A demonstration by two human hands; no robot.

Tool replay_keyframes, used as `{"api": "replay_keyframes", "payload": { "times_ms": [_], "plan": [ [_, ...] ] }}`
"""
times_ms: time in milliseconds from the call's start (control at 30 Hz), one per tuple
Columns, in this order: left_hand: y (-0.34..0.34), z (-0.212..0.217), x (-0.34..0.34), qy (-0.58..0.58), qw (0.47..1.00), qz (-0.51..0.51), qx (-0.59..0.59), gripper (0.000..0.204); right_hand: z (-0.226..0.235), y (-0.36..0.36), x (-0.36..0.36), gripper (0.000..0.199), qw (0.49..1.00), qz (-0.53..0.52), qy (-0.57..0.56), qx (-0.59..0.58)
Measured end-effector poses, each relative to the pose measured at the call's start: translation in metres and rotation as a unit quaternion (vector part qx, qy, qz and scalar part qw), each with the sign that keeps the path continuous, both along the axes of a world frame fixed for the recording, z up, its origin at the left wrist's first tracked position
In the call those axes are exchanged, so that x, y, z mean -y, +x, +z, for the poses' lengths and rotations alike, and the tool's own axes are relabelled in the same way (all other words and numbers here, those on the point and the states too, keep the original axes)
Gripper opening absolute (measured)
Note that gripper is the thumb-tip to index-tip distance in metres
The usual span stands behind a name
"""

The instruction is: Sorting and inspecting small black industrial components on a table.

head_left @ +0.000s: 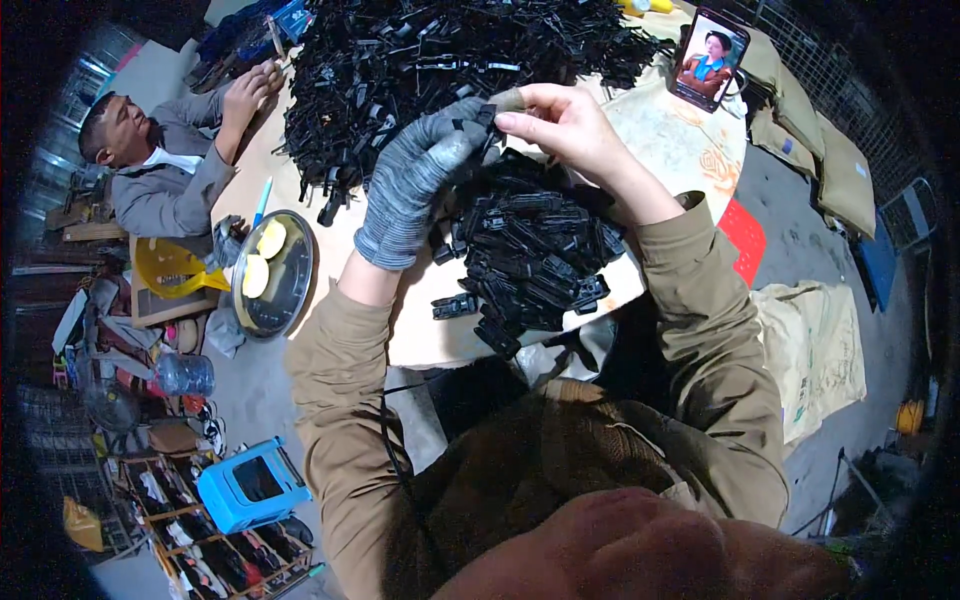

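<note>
My left hand (415, 180), in a grey knit glove, is closed round a small black plastic part (488, 116) above the table. My right hand (575, 130) is bare except for a covering on the index fingertip. Its thumb and index finger pinch the same part from the right. The part's exact shape is partly hidden by the fingers. Just below both hands lies a smaller heap of black plastic clip-like pieces (535, 250). Beyond them spreads a much larger pile of loose black plastic parts (390, 75).
A phone (708, 62) stands upright at the table's (650, 125) far right. To the left lie a dark round tray (292, 300) with pale yellow pieces and a light-blue pen-like stick (263, 200). A co-worker (175, 170) sits at the left edge. Sacks (815, 350) lie at right.
</note>
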State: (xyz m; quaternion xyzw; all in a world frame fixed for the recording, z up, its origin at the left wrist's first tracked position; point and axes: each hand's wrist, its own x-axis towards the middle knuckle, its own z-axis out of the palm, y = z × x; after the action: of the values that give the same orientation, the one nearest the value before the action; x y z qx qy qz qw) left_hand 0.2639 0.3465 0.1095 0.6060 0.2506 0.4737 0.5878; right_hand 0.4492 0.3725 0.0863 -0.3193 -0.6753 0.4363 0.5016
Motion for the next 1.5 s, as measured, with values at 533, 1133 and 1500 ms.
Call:
{"api": "replay_keyframes", "payload": {
  "times_ms": [533, 1133, 1500],
  "plan": [
    [-0.005, 0.004, 0.009, 0.023, 0.997, 0.034, -0.068, 0.051, 0.007, -0.008, 0.023, 0.017, 0.997, 0.039, 0.054, -0.026],
    [-0.001, -0.010, 0.014, 0.249, 0.933, 0.199, -0.168, 0.025, 0.011, -0.017, 0.031, 0.019, 0.996, 0.047, 0.004, 0.078],
    [0.007, -0.005, 0.010, 0.329, 0.880, 0.269, -0.214, 0.055, 0.012, -0.014, 0.027, 0.020, 0.990, -0.037, 0.132, 0.044]
  ]
}}
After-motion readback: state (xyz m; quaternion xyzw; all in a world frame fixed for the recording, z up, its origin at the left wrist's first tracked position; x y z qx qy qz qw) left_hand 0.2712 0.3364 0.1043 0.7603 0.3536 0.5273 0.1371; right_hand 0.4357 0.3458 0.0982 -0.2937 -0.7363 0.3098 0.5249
